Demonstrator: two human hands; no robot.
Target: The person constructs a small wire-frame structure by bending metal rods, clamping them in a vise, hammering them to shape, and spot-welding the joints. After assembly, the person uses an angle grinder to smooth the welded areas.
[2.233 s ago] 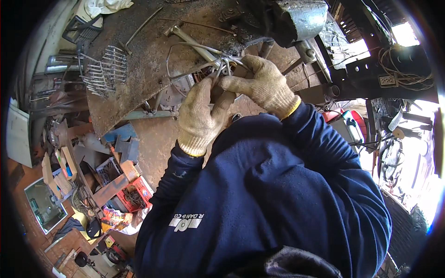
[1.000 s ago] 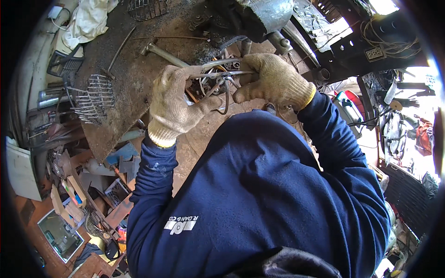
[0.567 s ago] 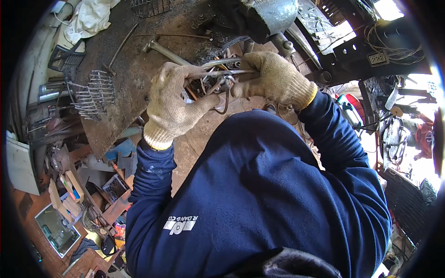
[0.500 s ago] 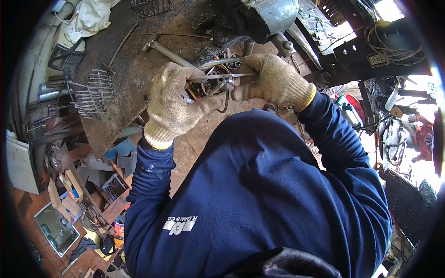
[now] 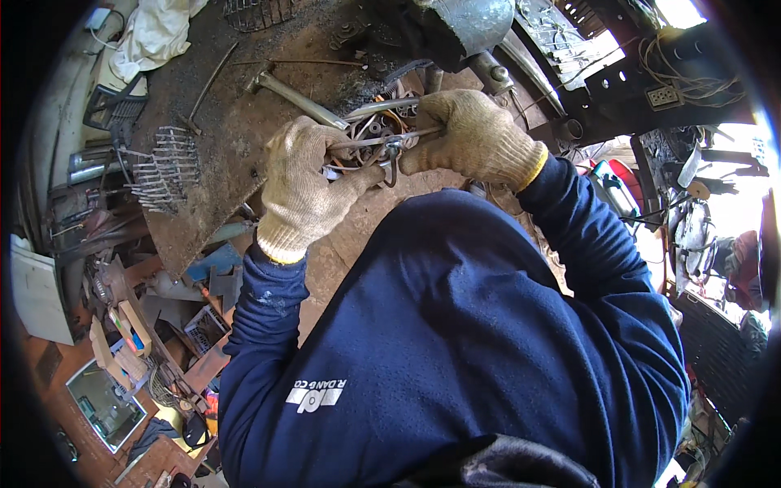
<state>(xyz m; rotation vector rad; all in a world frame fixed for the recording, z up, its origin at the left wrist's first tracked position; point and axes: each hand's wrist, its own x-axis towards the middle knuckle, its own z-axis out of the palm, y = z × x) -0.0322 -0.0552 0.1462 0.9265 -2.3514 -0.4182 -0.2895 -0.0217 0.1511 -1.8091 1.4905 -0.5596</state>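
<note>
Both my hands wear knitted beige work gloves with yellow cuff edges. My left hand (image 5: pixel 305 183) is closed on the left end of a thin metal rod (image 5: pixel 358 143). My right hand (image 5: pixel 476 138) pinches the other end of that rod, which lies roughly level between the two gloves. From its middle hangs a curved metal hook (image 5: pixel 392 171), with a shiny fitting where it meets the rod. The tip of my left thumb is close to the hook. Beneath the rod, a jumble of small metal parts and rings (image 5: pixel 378 126) shows in part; the gloves hide the rest.
A hammer (image 5: pixel 297 99) lies on the stained metal worktop (image 5: pixel 224 146), left of the parts. Several short rods form a rack-like bundle (image 5: pixel 167 169) at the worktop's left. A dark rounded machine (image 5: pixel 480 32) stands beyond my right hand. Boxes and scrap (image 5: pixel 175 317) crowd the lower left.
The rod and hook have shifted slightly left and tilted a little, the right end now higher. Both hands keep their hold.
</note>
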